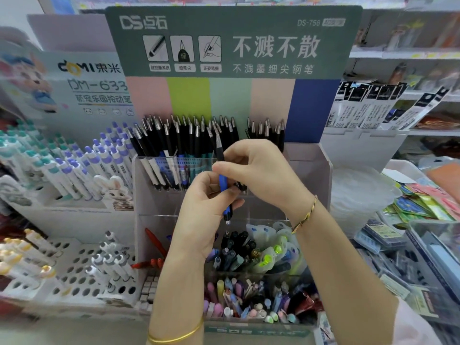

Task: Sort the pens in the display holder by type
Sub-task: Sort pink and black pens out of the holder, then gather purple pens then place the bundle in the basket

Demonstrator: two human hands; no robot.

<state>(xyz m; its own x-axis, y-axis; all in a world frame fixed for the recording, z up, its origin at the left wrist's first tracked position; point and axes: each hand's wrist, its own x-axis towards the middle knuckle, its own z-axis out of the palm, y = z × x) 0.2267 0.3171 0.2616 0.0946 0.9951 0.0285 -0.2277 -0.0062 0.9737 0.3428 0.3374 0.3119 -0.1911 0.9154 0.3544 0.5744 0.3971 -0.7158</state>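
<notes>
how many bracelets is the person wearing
2: a plain gold bangle on the left wrist near the bottom edge, and a twisted gold bracelet on the right wrist. None seem hidden.

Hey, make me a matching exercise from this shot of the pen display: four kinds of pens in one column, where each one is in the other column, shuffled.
Pens
1. blue pen
2. red pens
3. pastel pens
4. white and purple pens

Places
A. front compartment of the display holder
B. separate white stand at far left
C. held by left hand and right hand
D. left side of the holder's middle compartment

Pairs: 1-C, 2-D, 3-A, 4-B
</notes>
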